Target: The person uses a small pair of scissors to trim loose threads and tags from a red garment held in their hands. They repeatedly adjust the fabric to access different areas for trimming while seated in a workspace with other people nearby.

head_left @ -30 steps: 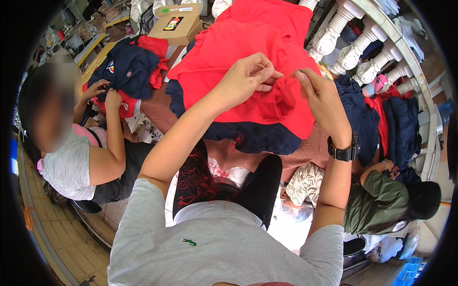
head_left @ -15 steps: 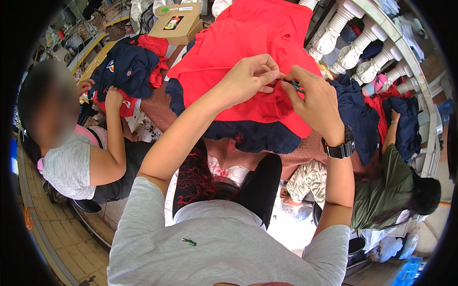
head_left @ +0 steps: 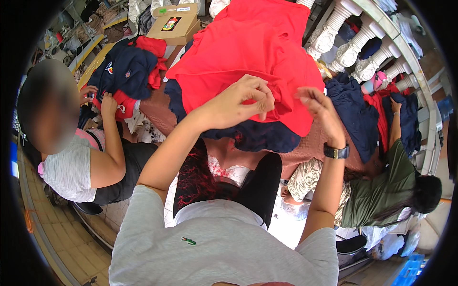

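Red cloth (head_left: 260, 52) beneath left grip (head_left: 238, 101), the nearer; long axis forward. Left half-curled; right grip (head_left: 323, 110) loosely curved over right edge, blurred. Holdings: cannot tell.

The red garment (head_left: 257, 45) is matt cloth; the navy cloth (head_left: 269, 137) beneath, matt too; the box (head_left: 187, 33), cardboard.

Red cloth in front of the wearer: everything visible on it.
The red cloth is plain, bright and soft-looking, like garment fabric. It lies loosely spread, creased and bunched near the hands, its far end reaching the picture's upper edge. Navy cloth shows beneath its near and left edges, above a brown cover. The left hand and right hand are over its near part; contact is unclear.
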The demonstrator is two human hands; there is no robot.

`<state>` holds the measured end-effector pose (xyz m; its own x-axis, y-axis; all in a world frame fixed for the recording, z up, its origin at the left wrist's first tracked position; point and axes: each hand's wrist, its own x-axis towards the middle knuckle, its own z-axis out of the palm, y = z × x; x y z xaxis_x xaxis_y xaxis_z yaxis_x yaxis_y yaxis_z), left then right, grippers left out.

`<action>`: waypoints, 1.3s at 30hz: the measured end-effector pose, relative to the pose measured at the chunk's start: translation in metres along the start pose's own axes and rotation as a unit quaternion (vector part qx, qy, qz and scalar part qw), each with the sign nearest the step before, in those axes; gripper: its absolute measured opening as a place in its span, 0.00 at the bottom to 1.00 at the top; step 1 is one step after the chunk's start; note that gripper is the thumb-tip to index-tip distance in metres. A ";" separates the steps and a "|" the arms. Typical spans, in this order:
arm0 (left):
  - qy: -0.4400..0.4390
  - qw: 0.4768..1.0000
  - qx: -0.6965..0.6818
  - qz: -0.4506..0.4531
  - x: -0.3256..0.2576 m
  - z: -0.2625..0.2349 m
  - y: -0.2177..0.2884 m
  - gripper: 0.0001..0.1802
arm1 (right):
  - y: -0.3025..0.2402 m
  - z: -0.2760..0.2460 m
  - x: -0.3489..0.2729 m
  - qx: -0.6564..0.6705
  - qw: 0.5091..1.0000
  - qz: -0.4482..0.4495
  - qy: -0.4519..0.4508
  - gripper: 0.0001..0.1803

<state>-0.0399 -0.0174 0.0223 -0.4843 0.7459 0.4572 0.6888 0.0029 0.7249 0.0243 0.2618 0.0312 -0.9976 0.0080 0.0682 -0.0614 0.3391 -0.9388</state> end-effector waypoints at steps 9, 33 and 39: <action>0.193 0.954 0.230 0.004 0.026 0.012 -0.025 0.10 | 0.010 0.033 -0.016 0.135 0.991 -0.003 0.001 0.08; 0.257 0.952 0.164 0.024 0.035 0.013 -0.006 0.19 | 0.007 0.083 0.022 0.223 0.969 -0.058 0.084 0.11; 0.236 0.971 0.018 -0.045 0.043 0.011 -0.024 0.10 | 0.012 0.083 0.018 0.249 0.966 -0.049 0.055 0.14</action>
<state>-0.0713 0.0214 0.0188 -0.7307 0.3537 0.5839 0.6463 0.0830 0.7586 0.0027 0.1878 -0.0068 -0.9785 0.1083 0.1757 -0.1908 -0.1503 -0.9700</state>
